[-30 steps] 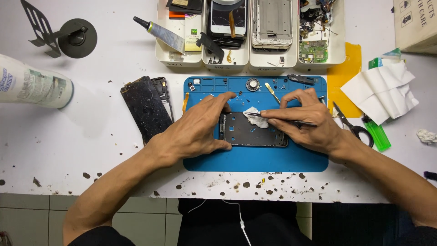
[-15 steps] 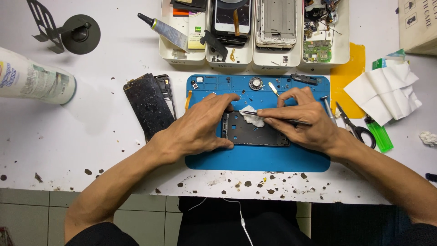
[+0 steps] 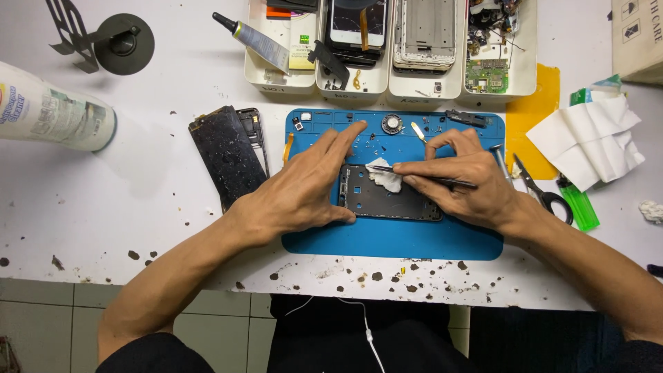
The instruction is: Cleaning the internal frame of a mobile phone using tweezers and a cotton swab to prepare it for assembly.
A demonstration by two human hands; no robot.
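Now the left hand (image 3: 304,186) lies flat, fingers spread, pinning the phone frame (image 3: 390,200) on the blue mat (image 3: 394,238), as a second ago. The right hand (image 3: 463,183), closed on tweezers (image 3: 431,177), has nudged the white wad (image 3: 384,175) slightly inward. Scissors (image 3: 539,190) crowd its outer side; the counter (image 3: 152,186) beyond the left is roomier

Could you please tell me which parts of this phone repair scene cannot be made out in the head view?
- Black phone frame: both ends covered by the left hand and right hand.
- Thin metal tweezers: rear end hidden in the right hand.
- White parts trays: cut off by the top edge.
- Tiny loose parts on the blue silicone mat: too small to identify.
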